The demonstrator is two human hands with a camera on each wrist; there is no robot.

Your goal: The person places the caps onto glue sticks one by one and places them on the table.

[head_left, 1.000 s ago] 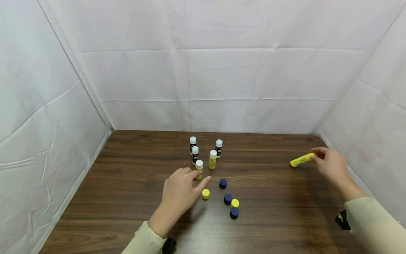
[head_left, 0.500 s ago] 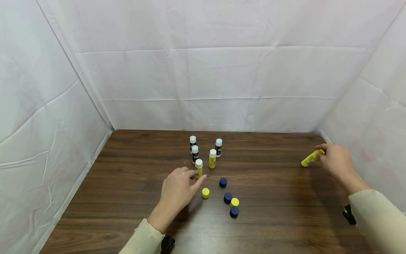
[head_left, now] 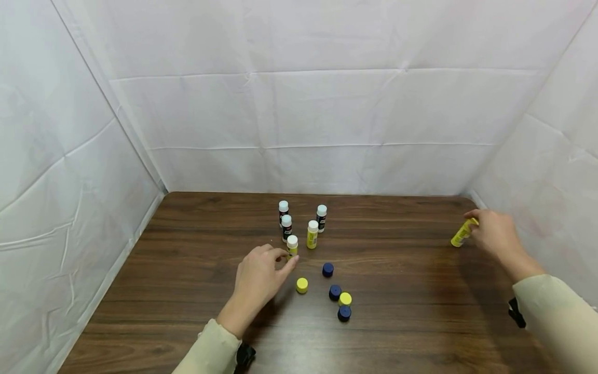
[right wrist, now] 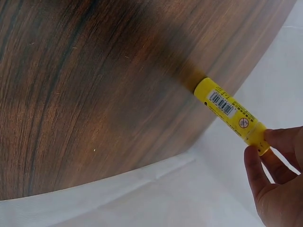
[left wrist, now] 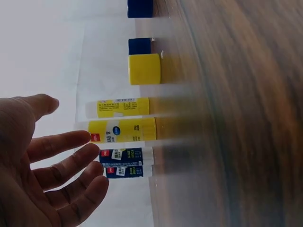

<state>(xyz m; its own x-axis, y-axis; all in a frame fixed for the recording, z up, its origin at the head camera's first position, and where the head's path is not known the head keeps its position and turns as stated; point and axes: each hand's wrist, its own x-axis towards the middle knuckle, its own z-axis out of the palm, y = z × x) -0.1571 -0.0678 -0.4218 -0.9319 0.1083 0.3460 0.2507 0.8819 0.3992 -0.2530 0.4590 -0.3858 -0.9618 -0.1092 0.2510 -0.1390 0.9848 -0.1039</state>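
At the right end of the table, my right hand (head_left: 497, 236) pinches one end of a yellow glue stick (right wrist: 227, 111) between thumb and fingers. The stick leans, lower end down towards the wood; whether it touches is unclear. My left hand (head_left: 259, 275) has its fingers loosely bent, thumb apart, just in front of an uncapped yellow glue stick (head_left: 292, 244) that stands upright. In the left wrist view the fingertips (left wrist: 83, 137) appear beside that stick, gripping nothing; contact cannot be told. A second yellow glue stick (head_left: 312, 235) stands just behind, to the right.
Dark blue glue sticks with white tops stand behind: one (head_left: 287, 228), another (head_left: 283, 212), a third (head_left: 321, 218). Loose yellow caps (head_left: 302, 285) and blue caps (head_left: 328, 269) lie on the brown table (head_left: 187, 291), right of my left hand. White cloth (head_left: 327, 109) walls enclose the back and sides.
My right hand has moved right with the yellow glue stick and tipped it from nearly lying towards upright. My left hand has drawn slightly left, its fingers still near the standing stick.
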